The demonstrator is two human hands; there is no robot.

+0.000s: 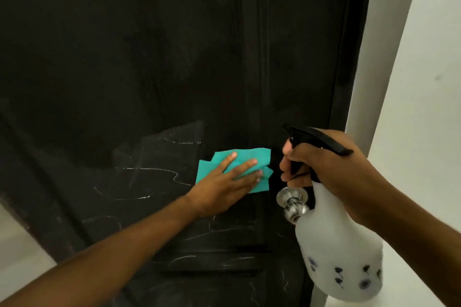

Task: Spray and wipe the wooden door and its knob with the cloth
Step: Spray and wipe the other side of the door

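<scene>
A dark wooden door fills most of the view, with pale scratch marks on its lower half. My left hand lies flat with straight fingers on a folded teal cloth, pressing it against the door just left of the knob. The silver door knob sticks out below and to the right of the cloth. My right hand grips the neck of a white spray bottle with a black trigger head, fingers curled round the trigger, nozzle pointing left at the door. The bottle partly hides the knob's right side.
A white door frame and white wall stand to the right of the door. A strip of pale wall or floor shows at the lower left.
</scene>
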